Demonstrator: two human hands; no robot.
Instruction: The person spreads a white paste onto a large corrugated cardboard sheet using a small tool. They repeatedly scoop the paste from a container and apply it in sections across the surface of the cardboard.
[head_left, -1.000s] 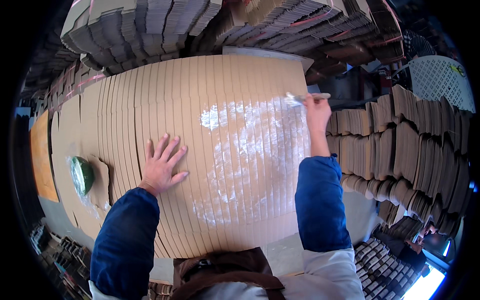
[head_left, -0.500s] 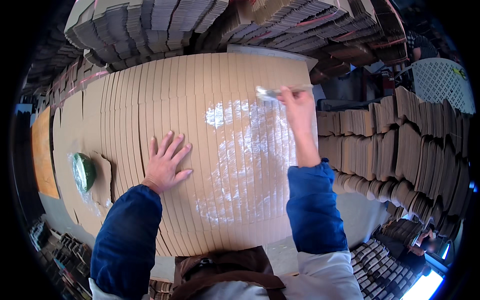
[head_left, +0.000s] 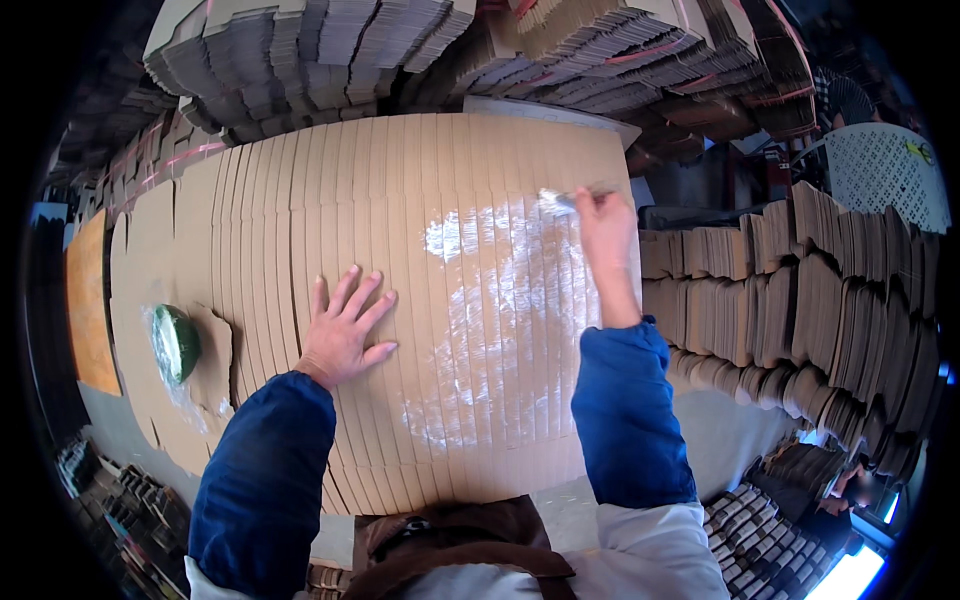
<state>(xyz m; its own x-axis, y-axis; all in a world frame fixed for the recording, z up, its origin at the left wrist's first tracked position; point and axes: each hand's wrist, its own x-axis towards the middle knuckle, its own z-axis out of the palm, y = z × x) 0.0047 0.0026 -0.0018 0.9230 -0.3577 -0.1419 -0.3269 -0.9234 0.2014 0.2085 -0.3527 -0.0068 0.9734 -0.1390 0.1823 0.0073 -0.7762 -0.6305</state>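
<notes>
Flat brown cardboard sheets [head_left: 400,160] lie overlapped like shingles, their edges forming many narrow strips. White wet streaks [head_left: 500,300], looking like glue, cover the strips on the right side. My left hand [head_left: 345,325] rests flat on the cardboard left of the streaks, fingers spread. Near the far right corner, my right hand [head_left: 607,235] grips a brush [head_left: 560,203], its whitened bristles pointing left at the upper edge of the streaks. The brush is slightly blurred, and my fingers hide part of its handle.
At the left, a green bowl [head_left: 175,343] with clear plastic film sits beside a torn cardboard piece [head_left: 212,350]. Tall cardboard stacks [head_left: 290,50] stand behind, and more stacks [head_left: 770,290] line the right. A white perforated basket [head_left: 885,170] is far right; another person [head_left: 835,510] appears lower right.
My right hand has moved the brush slightly right and nearer to me. My left hand stays flat on the cardboard, while the whole view has shifted a little.
</notes>
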